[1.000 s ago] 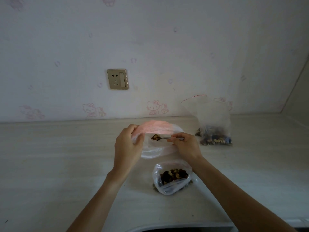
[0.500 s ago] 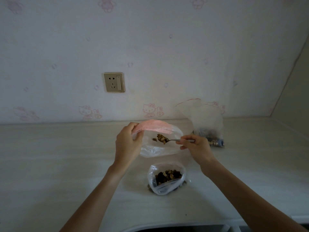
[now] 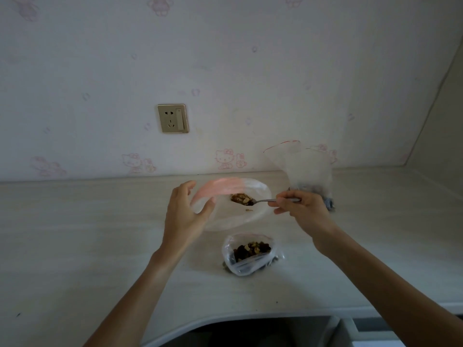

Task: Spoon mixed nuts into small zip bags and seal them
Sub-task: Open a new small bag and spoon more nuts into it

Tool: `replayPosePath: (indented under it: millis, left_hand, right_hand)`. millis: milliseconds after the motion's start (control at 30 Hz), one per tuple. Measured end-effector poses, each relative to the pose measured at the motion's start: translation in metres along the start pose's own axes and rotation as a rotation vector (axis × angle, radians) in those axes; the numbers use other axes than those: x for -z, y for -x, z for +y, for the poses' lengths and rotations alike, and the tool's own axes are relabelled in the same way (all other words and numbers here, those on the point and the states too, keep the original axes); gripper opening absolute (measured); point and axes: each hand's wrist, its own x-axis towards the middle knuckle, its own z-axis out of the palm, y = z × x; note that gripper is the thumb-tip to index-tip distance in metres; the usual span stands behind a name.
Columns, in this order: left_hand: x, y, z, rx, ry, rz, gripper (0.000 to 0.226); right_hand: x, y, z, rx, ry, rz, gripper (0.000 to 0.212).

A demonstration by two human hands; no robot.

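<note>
My left hand (image 3: 186, 214) holds a clear zip bag (image 3: 240, 216) with a pink zip strip by its left rim, mouth held wide and facing me above the counter. My right hand (image 3: 302, 207) grips a metal spoon (image 3: 263, 201) by the handle. The spoon's bowl, heaped with mixed nuts, sits at the bag's mouth, and a small bit lies loose inside the bag just below it. A second small bag (image 3: 250, 254) with nuts in it lies open on the counter below my hands. A larger clear supply bag (image 3: 309, 171) of nuts stands behind my right hand.
The pale counter (image 3: 87, 234) runs left to right and meets the wall, which has a socket plate (image 3: 172, 118). The wall turns a corner at the far right. A dark curved cut-out edge (image 3: 238, 324) lies at the counter's front.
The spoon with nuts has drawn slightly right, toward the bag's mouth. My left hand has loosened its hold on the rim. The camera view has dropped a little.
</note>
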Motion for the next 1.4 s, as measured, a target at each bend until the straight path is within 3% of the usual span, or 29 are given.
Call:
replayPosePath:
  millis: [267, 400, 500, 667, 800, 933, 1033, 1200, 1333, 1400]
  left_hand:
    - [0.008, 0.052, 0.001, -0.169, -0.015, 0.096, 0.030]
    - [0.002, 0.072, 0.008, -0.060, -0.001, -0.114, 0.015]
    - [-0.003, 0.080, 0.011, 0.019, -0.080, -0.268, 0.026]
    - [-0.005, 0.074, 0.017, 0.078, -0.017, -0.305, 0.017]
    - [-0.005, 0.069, 0.021, 0.184, 0.129, -0.365, 0.019]
    - [-0.004, 0.067, 0.022, 0.263, 0.213, -0.397, 0.021]
    - [-0.003, 0.066, 0.022, 0.270, 0.220, -0.402, 0.021]
    - [-0.003, 0.065, 0.021, 0.248, 0.177, -0.397, 0.021]
    - [0.001, 0.063, 0.014, 0.227, 0.126, -0.379, 0.027]
    - [0.005, 0.058, 0.008, 0.248, 0.065, -0.297, 0.033]
  right_hand:
    - [0.021, 0.033, -0.009, 0.039, -0.009, -0.047, 0.005]
    - [0.028, 0.047, -0.010, 0.030, 0.001, -0.073, 0.007]
    - [0.032, 0.057, -0.013, 0.037, 0.023, -0.111, 0.009]
    - [0.036, 0.073, -0.014, 0.085, 0.135, -0.184, 0.007]
    - [0.035, 0.087, -0.018, 0.390, 0.450, -0.171, 0.007]
    - [0.033, 0.096, -0.021, 0.737, 0.713, -0.179, 0.022]
    - [0.032, 0.094, -0.018, 0.916, 0.841, -0.174, 0.018]
    - [0.029, 0.088, -0.016, 0.669, 0.557, -0.120, 0.024]
    - [0.029, 0.066, -0.006, 0.368, 0.228, -0.048, 0.008]
    - [0.028, 0.054, -0.001, 0.216, 0.070, -0.034, 0.007]
